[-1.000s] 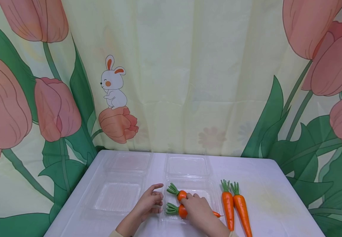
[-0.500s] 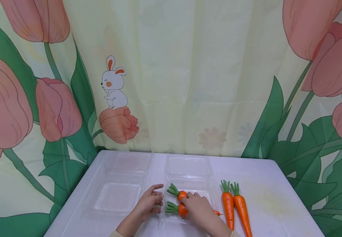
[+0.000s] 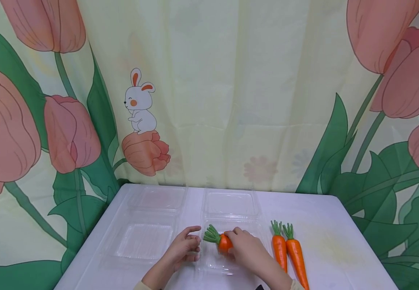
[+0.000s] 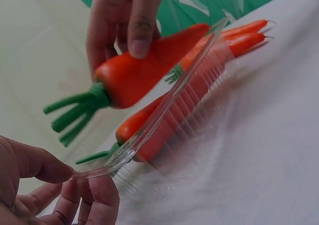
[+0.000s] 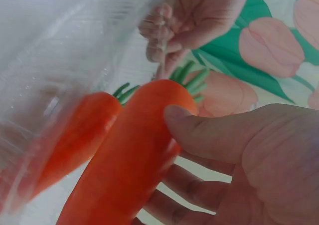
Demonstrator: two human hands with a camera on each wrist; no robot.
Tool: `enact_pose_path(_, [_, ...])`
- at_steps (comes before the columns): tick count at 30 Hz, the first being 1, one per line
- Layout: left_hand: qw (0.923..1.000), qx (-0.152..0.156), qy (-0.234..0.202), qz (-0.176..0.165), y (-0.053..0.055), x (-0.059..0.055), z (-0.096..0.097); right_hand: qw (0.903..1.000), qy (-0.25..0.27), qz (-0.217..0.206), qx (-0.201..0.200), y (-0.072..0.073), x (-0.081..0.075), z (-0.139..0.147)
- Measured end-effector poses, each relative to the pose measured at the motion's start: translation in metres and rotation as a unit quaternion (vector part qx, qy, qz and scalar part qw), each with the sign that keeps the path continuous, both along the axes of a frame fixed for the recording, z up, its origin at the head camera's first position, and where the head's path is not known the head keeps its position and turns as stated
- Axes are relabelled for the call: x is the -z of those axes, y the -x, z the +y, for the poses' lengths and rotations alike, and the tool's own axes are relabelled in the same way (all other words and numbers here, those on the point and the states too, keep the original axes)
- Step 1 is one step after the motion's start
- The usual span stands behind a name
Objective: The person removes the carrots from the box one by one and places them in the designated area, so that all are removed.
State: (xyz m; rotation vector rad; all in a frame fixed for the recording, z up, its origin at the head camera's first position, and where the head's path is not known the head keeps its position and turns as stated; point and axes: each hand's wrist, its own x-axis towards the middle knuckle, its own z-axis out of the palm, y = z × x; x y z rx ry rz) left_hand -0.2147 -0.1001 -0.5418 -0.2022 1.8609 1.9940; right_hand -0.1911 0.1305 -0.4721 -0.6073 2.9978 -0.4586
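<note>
My right hand [image 3: 247,247] grips an orange carrot [image 4: 132,80] with a green top, thumb on one side and fingers on the other. The carrot is raised over a clear plastic clamshell box [image 3: 216,266]. A second carrot [image 5: 79,140] lies inside that box; in the head view the held carrot and right hand hide it. At the box's left side is my left hand [image 3: 182,247]. Its thumb and fingers pinch the clear rim in the left wrist view.
Two more carrots [image 3: 279,243] lie side by side on the white table [image 3: 332,249], right of the box. Another clear clamshell box [image 3: 144,239] stands with its lid up on the left. A tulip-printed curtain [image 3: 209,100] hangs behind the table.
My right hand has raised the nearer carrot from beside the other one and shifted it away from me, covering the second carrot in the head view. The left hand has stayed in place.
</note>
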Motion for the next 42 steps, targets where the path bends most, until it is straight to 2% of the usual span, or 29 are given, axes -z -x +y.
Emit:
enact_pose_path(6, [1.0, -0.005, 0.002, -0.005, 0.001, 0.0, 0.0, 0.9982, 0.058, -0.007, 0.009, 0.002, -0.008, 0.006])
enact_pose_path(11, [0.9999, -0.01, 0.008, -0.01, 0.0, -0.001, 0.001, 0.9942, 0.09, -0.026, 0.051, 0.004, -0.012, 0.011])
enact_pose_path(18, [0.9999, -0.009, 0.006, -0.006, -0.001, -0.002, 0.001, 0.9879, 0.117, -0.006, 0.101, 0.008, -0.014, 0.018])
enact_pose_path(28, [1.0, -0.006, 0.006, -0.005, -0.001, -0.003, 0.0, 0.9791, 0.152, 0.024, 0.134, 0.01, -0.014, 0.033])
enact_pose_path(38, [1.0, -0.002, 0.007, -0.003, -0.001, -0.002, -0.001, 0.9675, 0.187, -0.024, 0.169, 0.013, -0.021, 0.043])
enact_pose_path(42, [1.0, -0.001, 0.008, 0.0, -0.002, -0.003, -0.001, 0.9584, 0.216, -0.046, 0.18, 0.014, -0.021, 0.046])
